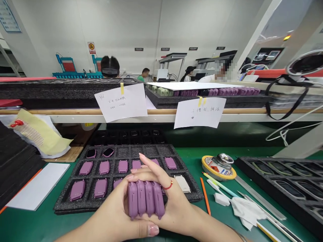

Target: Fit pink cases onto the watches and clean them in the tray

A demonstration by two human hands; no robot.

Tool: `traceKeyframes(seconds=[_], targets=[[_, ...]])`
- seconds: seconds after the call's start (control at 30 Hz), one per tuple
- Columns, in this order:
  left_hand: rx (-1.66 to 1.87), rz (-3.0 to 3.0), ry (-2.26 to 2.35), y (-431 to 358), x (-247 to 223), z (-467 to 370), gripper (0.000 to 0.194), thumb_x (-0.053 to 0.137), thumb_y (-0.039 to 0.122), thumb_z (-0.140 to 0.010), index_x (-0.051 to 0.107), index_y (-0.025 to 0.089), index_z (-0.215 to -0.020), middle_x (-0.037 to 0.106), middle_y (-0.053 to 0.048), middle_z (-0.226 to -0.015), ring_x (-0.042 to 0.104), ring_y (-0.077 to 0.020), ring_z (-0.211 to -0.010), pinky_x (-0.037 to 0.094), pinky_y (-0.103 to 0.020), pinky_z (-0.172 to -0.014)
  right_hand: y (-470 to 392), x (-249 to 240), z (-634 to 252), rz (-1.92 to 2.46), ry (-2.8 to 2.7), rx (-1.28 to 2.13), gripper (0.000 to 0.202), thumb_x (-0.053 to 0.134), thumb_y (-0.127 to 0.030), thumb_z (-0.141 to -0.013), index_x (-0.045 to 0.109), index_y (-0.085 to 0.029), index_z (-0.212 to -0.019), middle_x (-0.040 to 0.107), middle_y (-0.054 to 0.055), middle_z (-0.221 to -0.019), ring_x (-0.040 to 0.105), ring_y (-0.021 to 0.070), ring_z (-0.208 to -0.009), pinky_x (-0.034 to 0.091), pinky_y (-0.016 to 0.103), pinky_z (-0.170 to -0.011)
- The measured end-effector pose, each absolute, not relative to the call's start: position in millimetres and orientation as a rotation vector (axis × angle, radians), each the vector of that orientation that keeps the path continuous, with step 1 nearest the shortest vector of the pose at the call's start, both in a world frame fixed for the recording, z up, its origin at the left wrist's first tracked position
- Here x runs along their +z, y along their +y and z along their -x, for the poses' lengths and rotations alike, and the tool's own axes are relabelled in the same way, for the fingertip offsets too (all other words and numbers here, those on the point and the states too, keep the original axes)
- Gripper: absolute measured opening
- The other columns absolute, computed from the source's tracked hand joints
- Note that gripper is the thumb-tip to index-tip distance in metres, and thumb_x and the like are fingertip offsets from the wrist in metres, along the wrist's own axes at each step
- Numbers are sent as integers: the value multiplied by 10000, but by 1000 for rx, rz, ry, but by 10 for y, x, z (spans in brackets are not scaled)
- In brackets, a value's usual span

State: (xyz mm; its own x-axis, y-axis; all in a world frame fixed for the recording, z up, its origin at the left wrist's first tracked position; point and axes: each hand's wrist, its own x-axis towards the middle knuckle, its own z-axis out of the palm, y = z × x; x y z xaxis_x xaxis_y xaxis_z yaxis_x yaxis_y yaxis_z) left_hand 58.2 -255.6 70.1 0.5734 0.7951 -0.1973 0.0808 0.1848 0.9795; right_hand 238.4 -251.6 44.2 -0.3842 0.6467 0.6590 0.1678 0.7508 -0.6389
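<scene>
Both my hands are wrapped around a row of several purple smartwatch bodies [145, 200], which stand side by side on edge. My left hand [114, 208] closes on the row from the left, its thumb underneath. My right hand [176, 203] grips it from the right, with a finger stretching up and away. Just behind lies a black foam tray [137, 152] with compartments. Purple smartwatches [86, 168] sit in many of them, two showing dark screens. A white piece [182, 184] occupies the front right compartment. My hands partly hide the front row.
On the right lie a metal-topped bottle [225, 159] in a yellow tape roll [205, 163], an orange stick [205, 195], a white cloth [248, 210] and another foam tray [242, 164]. Paper [39, 185] lies left. A shelf [161, 117] with trays spans the back; people sit beyond.
</scene>
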Motion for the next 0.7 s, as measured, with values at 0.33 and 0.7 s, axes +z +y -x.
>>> traceKeyframes(seconds=[0.33, 0.7], targets=[[592, -1315, 808, -2544, 711, -577, 781, 895, 298, -625, 483, 205, -1283, 687, -101, -1148, 661, -315, -1076, 512, -480, -947, -2524, 413, -2359, 643, -1887, 598, 1012, 809, -242, -754, 209, -312, -1566, 706, 52, -1239, 652, 268, -1182, 462, 434, -1076], [611, -1313, 670, -2475, 707, -560, 809, 931, 269, -576, 513, 200, -1265, 639, -122, -1263, 597, -341, -1201, 423, -517, -1060, -2554, 438, -2313, 659, -1956, 434, 995, 723, -376, -869, 63, -259, -1605, 738, 87, -1180, 658, 296, -1188, 435, 479, -1088]])
